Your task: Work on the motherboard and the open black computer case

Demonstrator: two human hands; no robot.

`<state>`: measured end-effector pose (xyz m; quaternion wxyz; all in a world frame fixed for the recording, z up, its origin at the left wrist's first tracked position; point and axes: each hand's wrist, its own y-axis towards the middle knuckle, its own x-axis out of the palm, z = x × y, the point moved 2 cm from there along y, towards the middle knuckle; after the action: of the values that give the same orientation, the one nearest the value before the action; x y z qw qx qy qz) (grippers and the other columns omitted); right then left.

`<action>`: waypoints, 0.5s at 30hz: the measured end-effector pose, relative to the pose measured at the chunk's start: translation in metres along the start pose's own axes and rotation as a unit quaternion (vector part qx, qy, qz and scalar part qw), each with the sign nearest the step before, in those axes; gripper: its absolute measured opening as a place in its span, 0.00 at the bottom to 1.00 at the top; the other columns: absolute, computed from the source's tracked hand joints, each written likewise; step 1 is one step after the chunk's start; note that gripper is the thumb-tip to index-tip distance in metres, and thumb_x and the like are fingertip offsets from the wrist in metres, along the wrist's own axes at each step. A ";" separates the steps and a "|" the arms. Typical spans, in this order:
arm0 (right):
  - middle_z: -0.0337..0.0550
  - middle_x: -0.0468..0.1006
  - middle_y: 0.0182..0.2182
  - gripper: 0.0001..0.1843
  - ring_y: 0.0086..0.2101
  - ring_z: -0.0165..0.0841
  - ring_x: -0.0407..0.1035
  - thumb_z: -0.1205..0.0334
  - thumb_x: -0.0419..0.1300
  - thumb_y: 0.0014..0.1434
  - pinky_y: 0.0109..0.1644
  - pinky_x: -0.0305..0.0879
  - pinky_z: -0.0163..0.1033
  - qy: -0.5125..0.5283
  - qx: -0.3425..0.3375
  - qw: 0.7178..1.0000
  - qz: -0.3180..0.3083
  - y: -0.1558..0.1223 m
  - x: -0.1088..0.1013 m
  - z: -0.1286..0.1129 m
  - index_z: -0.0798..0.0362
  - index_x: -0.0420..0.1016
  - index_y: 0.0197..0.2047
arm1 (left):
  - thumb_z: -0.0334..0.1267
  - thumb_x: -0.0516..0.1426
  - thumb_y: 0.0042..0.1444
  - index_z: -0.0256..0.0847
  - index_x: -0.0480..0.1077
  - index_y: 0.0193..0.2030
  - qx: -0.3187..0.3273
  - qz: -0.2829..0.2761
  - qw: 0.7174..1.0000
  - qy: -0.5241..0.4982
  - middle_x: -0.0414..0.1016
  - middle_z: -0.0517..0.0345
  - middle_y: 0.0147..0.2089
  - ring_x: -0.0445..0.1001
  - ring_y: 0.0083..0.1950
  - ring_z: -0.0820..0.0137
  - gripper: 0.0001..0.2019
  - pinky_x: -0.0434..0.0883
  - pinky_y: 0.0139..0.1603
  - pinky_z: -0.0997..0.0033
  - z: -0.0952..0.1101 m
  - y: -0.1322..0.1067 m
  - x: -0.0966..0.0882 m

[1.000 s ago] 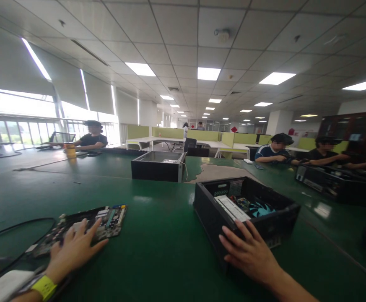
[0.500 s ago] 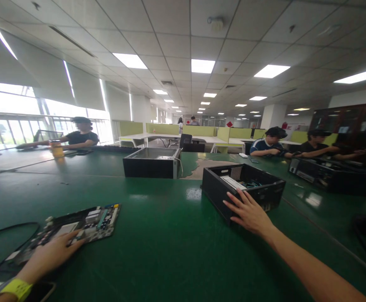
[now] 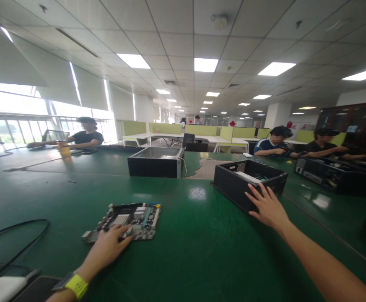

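Observation:
My left hand, with a yellow-green watch band on its wrist, grips the near left part of a motherboard. The board lies flat on the green table, and my fingers cover some of its parts. To the right, my right hand is spread open, its fingertips against the near side of a black computer case. That case lies with its open side up. A pale drive or bracket and some wires show inside it.
Another open computer case sits at the table's middle, and a third case lies at right near two seated people. One more person sits at far left by an amber jar. A black cable curls at near left.
My left hand has moved the motherboard rightward across the table. The black case under my right hand has shifted slightly right and turned a little. The view has swung slightly left.

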<state>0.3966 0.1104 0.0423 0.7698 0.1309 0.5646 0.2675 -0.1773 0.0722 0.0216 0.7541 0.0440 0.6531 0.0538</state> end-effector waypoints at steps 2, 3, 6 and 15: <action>0.40 0.41 0.70 0.37 0.68 0.52 0.25 0.44 0.56 0.54 0.68 0.27 0.61 -0.012 0.019 1.000 -0.001 0.001 0.005 0.005 0.47 0.63 0.65 | 0.49 0.47 0.58 0.43 0.67 0.61 0.030 -0.027 0.999 -0.011 0.65 0.48 0.64 0.67 0.61 0.51 0.27 0.62 0.62 0.53 0.031 -0.013 0.003; 0.41 0.42 0.70 0.37 0.68 0.53 0.25 0.43 0.55 0.54 0.68 0.27 0.61 -0.012 0.025 1.000 -0.003 0.001 0.005 0.004 0.47 0.63 0.65 | 0.49 0.48 0.58 0.45 0.67 0.61 0.038 -0.035 0.998 -0.023 0.64 0.49 0.65 0.65 0.62 0.50 0.26 0.61 0.63 0.52 0.047 -0.021 0.003; 0.45 0.47 0.70 0.38 0.67 0.54 0.30 0.40 0.54 0.55 0.67 0.28 0.62 0.000 0.046 0.999 -0.011 0.002 -0.002 -0.010 0.46 0.62 0.65 | 0.48 0.50 0.56 0.49 0.68 0.60 0.060 -0.058 0.995 -0.052 0.63 0.52 0.66 0.61 0.65 0.47 0.25 0.62 0.62 0.49 0.098 -0.045 0.002; 0.42 0.45 0.70 0.38 0.67 0.52 0.36 0.33 0.49 0.57 0.66 0.39 0.65 0.238 0.004 0.964 -0.118 -0.022 -0.059 -0.150 0.35 0.53 0.68 | 0.49 0.60 0.49 0.59 0.68 0.58 0.145 -0.152 0.975 -0.071 0.69 0.43 0.60 0.63 0.60 0.33 0.26 0.71 0.45 0.35 0.211 -0.104 0.032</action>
<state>0.2487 0.0441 0.0288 0.6389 -0.0013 0.7441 0.1955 0.0381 -0.0252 0.0061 0.7837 0.0568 0.5973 -0.1607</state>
